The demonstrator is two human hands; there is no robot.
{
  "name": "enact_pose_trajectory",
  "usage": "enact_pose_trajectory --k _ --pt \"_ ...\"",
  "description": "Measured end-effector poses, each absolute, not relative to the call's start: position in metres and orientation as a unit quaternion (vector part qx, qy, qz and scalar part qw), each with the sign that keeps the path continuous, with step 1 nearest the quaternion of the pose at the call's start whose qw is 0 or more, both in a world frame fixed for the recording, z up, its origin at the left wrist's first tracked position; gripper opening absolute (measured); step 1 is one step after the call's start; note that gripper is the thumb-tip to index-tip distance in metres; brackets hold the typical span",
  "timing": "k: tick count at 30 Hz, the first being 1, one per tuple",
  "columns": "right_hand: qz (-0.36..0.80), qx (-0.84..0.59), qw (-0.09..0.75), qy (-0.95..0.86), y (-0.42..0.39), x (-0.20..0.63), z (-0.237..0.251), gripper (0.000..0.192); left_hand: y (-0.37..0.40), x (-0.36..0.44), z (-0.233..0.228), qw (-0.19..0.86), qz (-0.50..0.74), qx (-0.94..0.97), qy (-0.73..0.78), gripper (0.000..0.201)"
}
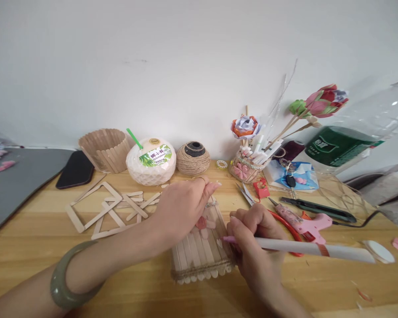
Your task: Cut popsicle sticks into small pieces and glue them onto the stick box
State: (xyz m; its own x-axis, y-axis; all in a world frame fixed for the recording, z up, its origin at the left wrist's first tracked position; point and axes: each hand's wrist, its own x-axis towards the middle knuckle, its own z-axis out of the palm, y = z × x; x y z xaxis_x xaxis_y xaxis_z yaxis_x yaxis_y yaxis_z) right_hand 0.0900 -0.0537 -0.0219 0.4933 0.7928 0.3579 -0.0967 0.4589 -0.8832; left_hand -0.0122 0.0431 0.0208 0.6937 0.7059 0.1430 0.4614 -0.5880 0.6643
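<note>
Head view, and the wooden stick piece (199,254) sits at six o'clock! Right hand (259,243) pinches a white pen (298,246), pink tip over the piece's three-o'clock side; left hand (187,205) curls over eleven o'clock, can't tell its grip. Tabletop (146,291) stretches from the six-o'clock edge; pale slats, twine (204,270) band, pink flower (204,230).

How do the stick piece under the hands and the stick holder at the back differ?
The stick piece has a flat face; the stick holder curves round. The stick piece bears twine and a pinkish flower; the stick holder shows bare sticks. Both use pale wooden sticks.
</note>
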Motion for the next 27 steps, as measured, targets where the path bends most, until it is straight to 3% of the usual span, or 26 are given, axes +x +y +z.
enact_pose_trajectory --k 27 --pt "0.303 -0.389 0.756 -0.431 -0.0561 0.0897 -0.0236 0.033 0.0414 -0.0114 0.0211 0.299 0.201 0.866 0.347 0.034"
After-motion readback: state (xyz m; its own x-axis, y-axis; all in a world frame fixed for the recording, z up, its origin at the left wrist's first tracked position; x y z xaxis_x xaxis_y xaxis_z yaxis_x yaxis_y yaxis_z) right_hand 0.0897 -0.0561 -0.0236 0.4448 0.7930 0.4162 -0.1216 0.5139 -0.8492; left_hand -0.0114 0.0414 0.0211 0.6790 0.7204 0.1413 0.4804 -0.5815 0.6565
